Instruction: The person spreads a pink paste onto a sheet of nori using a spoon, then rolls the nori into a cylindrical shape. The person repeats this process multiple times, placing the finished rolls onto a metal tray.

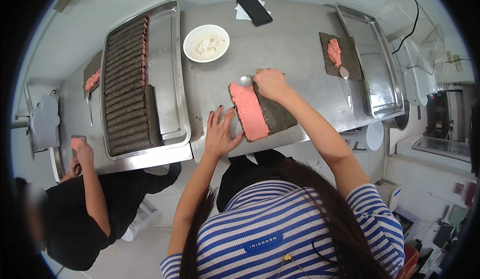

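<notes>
A dark seaweed sheet point(280, 115) lies on the metal table in front of me, with a band of pink paste point(251, 113) spread over its left part. My right hand point(271, 84) is closed round a metal spoon point(244, 81); the spoon's bowl touches the far end of the paste. My left hand point(220, 132) is spread beside the sheet's left edge, with fingertips and thumb close to or touching that edge. It holds nothing. Most of the spoon's handle is hidden by my right hand.
A metal tray point(172, 94) with several dark rolls point(125, 84) stands left. Beyond my hands are a white bowl point(206, 44) and a phone point(254, 10). At right lie another seaweed sheet point(350, 54), a spoon point(346, 86) and a tray point(372, 61). A co-worker's hands point(82, 155) hold pink paste far left.
</notes>
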A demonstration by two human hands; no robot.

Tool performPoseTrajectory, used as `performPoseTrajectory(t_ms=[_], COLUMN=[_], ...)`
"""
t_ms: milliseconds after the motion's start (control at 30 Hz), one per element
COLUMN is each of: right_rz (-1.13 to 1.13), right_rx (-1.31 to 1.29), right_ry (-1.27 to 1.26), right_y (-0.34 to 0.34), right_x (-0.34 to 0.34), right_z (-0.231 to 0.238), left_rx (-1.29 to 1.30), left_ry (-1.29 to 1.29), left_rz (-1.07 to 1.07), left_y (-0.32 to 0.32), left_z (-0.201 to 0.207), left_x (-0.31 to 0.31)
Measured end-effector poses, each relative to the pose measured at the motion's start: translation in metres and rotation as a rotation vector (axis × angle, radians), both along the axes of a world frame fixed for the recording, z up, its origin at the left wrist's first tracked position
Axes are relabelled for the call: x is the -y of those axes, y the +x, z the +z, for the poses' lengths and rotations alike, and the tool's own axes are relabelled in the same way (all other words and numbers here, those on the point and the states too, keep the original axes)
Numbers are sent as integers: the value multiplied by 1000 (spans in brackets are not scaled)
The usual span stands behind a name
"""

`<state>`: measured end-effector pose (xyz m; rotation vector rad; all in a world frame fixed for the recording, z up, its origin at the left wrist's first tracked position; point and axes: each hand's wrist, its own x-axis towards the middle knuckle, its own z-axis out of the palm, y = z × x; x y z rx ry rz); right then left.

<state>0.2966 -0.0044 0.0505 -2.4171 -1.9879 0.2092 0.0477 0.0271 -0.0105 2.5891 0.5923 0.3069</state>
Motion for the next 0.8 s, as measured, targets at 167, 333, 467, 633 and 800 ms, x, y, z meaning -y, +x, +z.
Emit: performPoseTrajectory(t_ms=[167,333,467,633,800], right_rz=[-31,147,-22,54,124], right_rx=[40,35,9,-56,-234], right_ry=[21,39,76,45,-200], right_y=[1,2,6,-11,-27], right_x=[5,8,15,34,68], right_z=[20,0,3,-2,21], left_rx=[2,27,18,16,21], left_ry=[4,6,8,4,7], left_rz=[4,-15,-2,-12,-2], left_y=[-3,0,-2,0,-4], left_z=[-3,-2,-1,-3,-3], left_x=[0,0,1,0,0])
